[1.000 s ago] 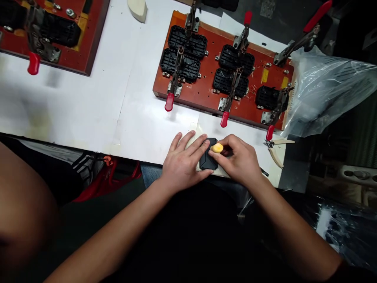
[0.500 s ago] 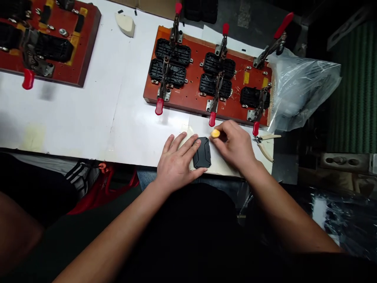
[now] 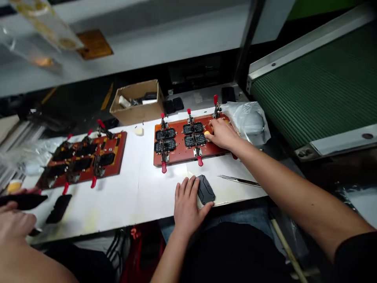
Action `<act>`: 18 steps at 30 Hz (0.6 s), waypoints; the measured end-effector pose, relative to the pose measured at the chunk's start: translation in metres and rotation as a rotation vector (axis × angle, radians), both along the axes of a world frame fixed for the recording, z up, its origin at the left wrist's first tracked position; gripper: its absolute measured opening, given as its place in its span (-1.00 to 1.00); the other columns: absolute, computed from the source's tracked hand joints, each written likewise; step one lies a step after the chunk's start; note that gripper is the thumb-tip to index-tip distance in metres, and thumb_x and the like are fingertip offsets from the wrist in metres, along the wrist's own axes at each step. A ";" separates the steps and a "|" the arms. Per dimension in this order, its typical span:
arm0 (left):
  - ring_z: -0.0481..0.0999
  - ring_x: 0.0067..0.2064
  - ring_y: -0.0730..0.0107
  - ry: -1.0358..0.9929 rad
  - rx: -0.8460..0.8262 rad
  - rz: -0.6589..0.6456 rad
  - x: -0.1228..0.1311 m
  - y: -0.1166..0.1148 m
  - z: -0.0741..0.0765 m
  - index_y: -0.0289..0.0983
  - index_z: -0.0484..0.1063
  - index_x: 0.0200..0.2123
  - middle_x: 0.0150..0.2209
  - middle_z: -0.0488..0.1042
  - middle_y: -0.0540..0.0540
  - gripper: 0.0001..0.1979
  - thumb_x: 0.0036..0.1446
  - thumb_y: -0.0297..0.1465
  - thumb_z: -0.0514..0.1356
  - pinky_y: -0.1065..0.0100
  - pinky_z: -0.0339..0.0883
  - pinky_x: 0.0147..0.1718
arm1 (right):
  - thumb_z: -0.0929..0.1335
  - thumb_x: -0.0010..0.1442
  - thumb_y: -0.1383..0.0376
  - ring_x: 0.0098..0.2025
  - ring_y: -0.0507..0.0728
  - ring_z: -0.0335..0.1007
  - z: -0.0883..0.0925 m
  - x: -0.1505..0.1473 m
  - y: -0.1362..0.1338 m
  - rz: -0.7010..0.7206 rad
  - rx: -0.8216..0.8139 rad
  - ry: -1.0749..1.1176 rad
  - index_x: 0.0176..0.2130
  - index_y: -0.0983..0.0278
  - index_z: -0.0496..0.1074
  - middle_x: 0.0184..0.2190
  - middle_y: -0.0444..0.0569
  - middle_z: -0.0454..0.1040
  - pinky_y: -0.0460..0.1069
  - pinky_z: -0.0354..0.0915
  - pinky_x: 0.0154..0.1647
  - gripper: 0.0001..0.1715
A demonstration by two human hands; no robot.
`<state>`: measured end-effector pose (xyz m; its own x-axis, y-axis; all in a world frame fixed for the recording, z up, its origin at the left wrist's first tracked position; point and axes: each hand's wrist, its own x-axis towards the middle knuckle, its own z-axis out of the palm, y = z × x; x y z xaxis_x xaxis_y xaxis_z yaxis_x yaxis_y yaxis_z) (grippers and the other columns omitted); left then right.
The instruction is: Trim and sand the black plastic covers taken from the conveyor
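Note:
My left hand (image 3: 188,208) lies flat with its fingers stretched, thumb and fingertips touching a black rectangular cover (image 3: 206,190) on the white table. My right hand (image 3: 222,134) reaches over the right part of a red-brown fixture board (image 3: 179,153), its fingers closed around a small thing with a rounded yellow end (image 3: 207,133); the rest of it is hidden. On that board, toggle clamps with red handles (image 3: 164,168) stand over black ribbed parts (image 3: 193,128). A slim pointed metal tool (image 3: 238,180) lies right of the cover, partly behind my right forearm.
A second clamp board (image 3: 118,163) stands left, near a co-worker's hand (image 3: 17,224) holding a black piece (image 3: 26,199). Behind are a cardboard box (image 3: 138,112), a cream block (image 3: 139,131) and a plastic bag (image 3: 250,122). A green ribbed conveyor (image 3: 318,90) rises at right.
My right hand has moved from beside the cover up and away onto the fixture board, still holding the yellow-ended thing. My left hand stays at the cover. The camera has tilted up.

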<state>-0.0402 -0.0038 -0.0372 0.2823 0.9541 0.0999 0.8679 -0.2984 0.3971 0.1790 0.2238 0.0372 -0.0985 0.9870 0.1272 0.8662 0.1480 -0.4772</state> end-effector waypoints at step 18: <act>0.16 0.50 -0.10 -0.169 -0.164 -0.099 0.008 0.003 0.017 -0.09 -0.06 0.50 0.45 0.13 -0.32 -0.13 0.27 -0.23 0.32 -0.16 0.22 0.40 | 0.34 0.16 -0.20 -0.01 0.46 0.57 -0.205 0.196 -0.330 -0.648 -0.447 0.264 0.06 0.22 0.41 0.06 0.27 0.50 0.27 0.47 0.00 -0.30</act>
